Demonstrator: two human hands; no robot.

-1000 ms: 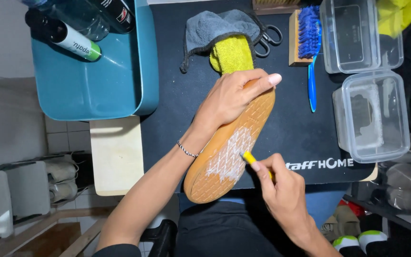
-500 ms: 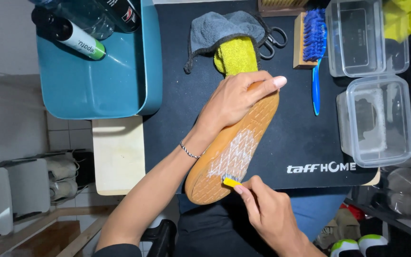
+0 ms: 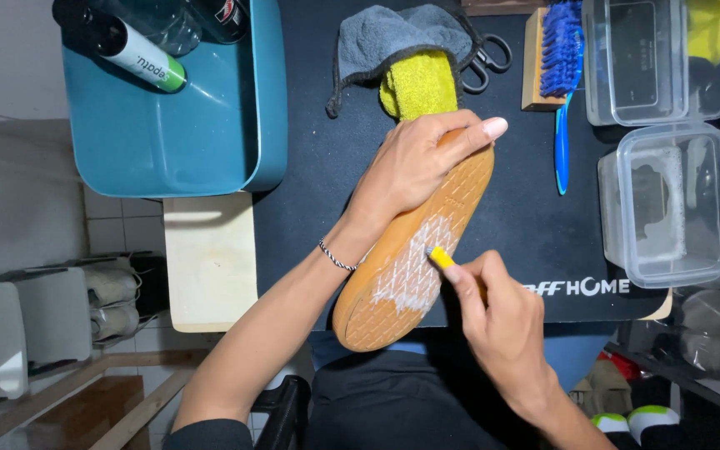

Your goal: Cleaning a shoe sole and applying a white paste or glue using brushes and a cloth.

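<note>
My left hand [image 3: 414, 167] grips a shoe turned upside down, its tan rubber sole [image 3: 393, 287] facing up over the black mat [image 3: 535, 225]. White foam covers the middle of the sole. My right hand [image 3: 502, 321] holds a small yellow brush [image 3: 440, 257], its tip pressed on the foamy patch. A yellow cloth [image 3: 418, 83] sticks out from the shoe's far end, under a grey cloth [image 3: 385, 37].
A teal tub [image 3: 210, 125] with bottles stands at the upper left. Scissors [image 3: 485, 58], a wooden brush with blue bristles [image 3: 547, 58] and a blue-handled brush [image 3: 562, 154] lie at the back. Two clear plastic boxes [image 3: 668, 204] stand on the right. A pale wooden board [image 3: 210, 258] lies left of the mat.
My right hand moved the yellow brush down the sole toward the heel, then back up to the middle. The foam patch has spread. My left hand kept its grip.
</note>
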